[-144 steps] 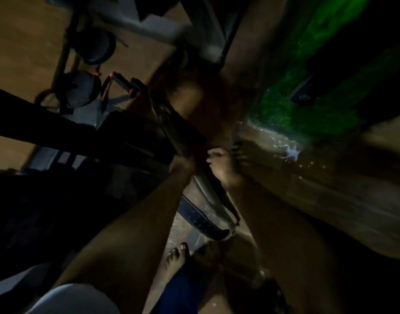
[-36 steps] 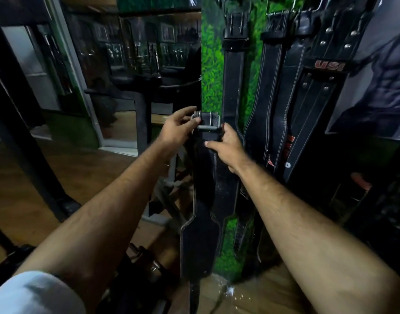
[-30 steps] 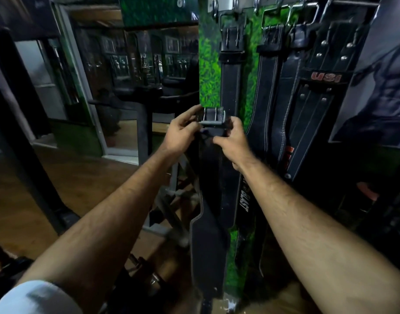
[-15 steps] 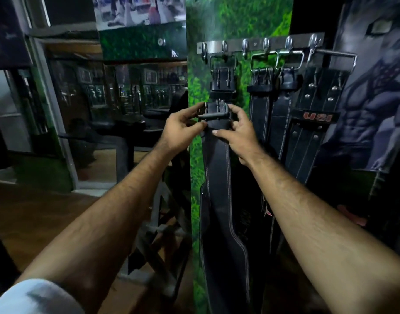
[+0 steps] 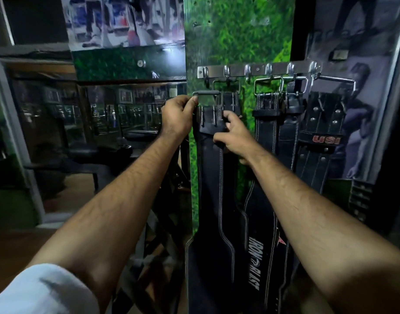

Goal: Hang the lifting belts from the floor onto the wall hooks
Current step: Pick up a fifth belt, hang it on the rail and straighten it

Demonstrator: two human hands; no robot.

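A black leather lifting belt (image 5: 211, 191) hangs down from both my hands against the green wall panel. My left hand (image 5: 177, 117) pinches the left side of its metal buckle (image 5: 205, 93). My right hand (image 5: 234, 137) grips the strap just below the buckle. The buckle's top bar sits a little below the leftmost hook (image 5: 205, 72) of a steel hook rail (image 5: 258, 69). Several other black belts (image 5: 276, 132) hang from the hooks to the right, one marked USI (image 5: 323, 139).
A mirrored wall (image 5: 104, 114) with gym benches reflected fills the left. A dark equipment frame (image 5: 162, 234) stands low beside the panel. A poster wall (image 5: 362, 105) lies to the right. Wooden floor (image 5: 13, 245) shows at lower left.
Both hands have raised the belt from the floor up along the wall. Its buckle has climbed from below the hanging belts' buckles to just under the leftmost hook.
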